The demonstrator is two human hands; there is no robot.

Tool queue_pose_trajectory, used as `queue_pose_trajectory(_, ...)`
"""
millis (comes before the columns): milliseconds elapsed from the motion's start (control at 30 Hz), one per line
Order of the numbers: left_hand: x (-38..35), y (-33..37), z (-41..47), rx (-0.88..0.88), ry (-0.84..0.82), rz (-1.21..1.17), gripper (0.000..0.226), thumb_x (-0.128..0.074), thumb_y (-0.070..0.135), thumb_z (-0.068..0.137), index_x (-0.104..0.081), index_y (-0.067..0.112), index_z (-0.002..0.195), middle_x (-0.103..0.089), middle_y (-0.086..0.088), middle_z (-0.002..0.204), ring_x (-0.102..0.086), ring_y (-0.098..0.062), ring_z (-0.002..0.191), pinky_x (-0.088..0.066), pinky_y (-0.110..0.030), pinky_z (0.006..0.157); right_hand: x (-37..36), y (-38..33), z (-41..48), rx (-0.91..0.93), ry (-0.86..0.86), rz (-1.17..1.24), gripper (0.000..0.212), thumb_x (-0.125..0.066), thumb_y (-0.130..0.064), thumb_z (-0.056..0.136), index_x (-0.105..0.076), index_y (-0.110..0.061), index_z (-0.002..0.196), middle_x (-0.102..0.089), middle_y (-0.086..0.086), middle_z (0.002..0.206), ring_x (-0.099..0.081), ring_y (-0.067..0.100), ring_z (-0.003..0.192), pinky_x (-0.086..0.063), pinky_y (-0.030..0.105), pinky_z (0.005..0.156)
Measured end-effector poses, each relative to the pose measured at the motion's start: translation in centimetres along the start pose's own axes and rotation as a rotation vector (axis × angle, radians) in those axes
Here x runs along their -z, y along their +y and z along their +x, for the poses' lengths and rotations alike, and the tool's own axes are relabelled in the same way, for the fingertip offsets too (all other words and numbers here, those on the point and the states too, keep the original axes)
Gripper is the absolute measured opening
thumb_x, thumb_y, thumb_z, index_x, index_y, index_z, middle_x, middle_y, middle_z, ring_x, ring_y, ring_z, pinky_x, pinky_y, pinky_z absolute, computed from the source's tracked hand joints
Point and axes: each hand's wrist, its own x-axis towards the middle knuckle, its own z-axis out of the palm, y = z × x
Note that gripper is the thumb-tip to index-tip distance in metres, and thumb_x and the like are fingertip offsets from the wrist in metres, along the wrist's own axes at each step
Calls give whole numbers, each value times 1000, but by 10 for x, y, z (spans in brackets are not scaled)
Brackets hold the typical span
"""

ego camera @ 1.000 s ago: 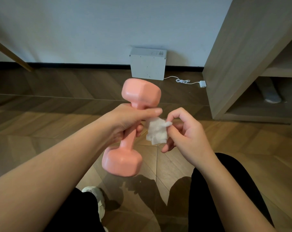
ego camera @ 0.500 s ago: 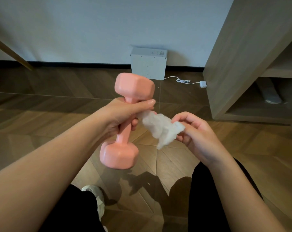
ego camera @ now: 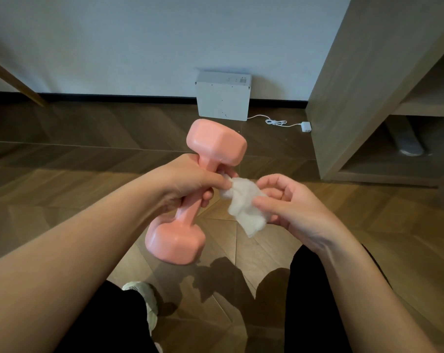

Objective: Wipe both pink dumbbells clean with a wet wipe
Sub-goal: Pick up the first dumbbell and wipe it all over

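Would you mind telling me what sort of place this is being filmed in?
Probably a room in a home: herringbone wood floor, a wooden shelf unit with a shoe inside, and a white box against the wall.

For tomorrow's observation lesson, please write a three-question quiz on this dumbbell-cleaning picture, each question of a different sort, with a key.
1. True or false: the pink dumbbell lies on the floor.
2. Which hand holds the dumbbell's handle? A) left hand B) right hand
3. Fill in: the crumpled white wipe is pinched by the ____ hand's fingers.

Key: 1 false, it is held up, tilted; 2 A; 3 right.
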Motion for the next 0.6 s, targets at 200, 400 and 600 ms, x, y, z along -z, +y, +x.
queue_pose_trajectory(200,6,4,-1,-9,87,16,13,-65,-6,83,-70,3,90,-65,-6,68,-41,-10,39,-40,-20,40,13,2,2,-22,66,264,13,-69,-11,78,-65,-6,89,-70,7,85,-69,15,75,-55,23,58)
queue_pose_trajectory(400,6,9,0,-69,172,-169,7,-67,12,87,-64,13,81,-61,-4,62,-42,-12,40,-39,-21,43,-1,9,7,-19,354,-173,7,-63,-15,90,-63,-9,93,-65,9,97,-65,18,86,-54,25,67)
queue_pose_trajectory(600,-5,10,3,-78,64,-333,23,-69,19,88,-54,17,71,-45,2,49,-42,-13,40,-39,-21,44,-43,-3,0,158,-16,-112,14,-62,-27,89,-70,-23,78,-67,-2,82,-62,11,78,-49,24,71)
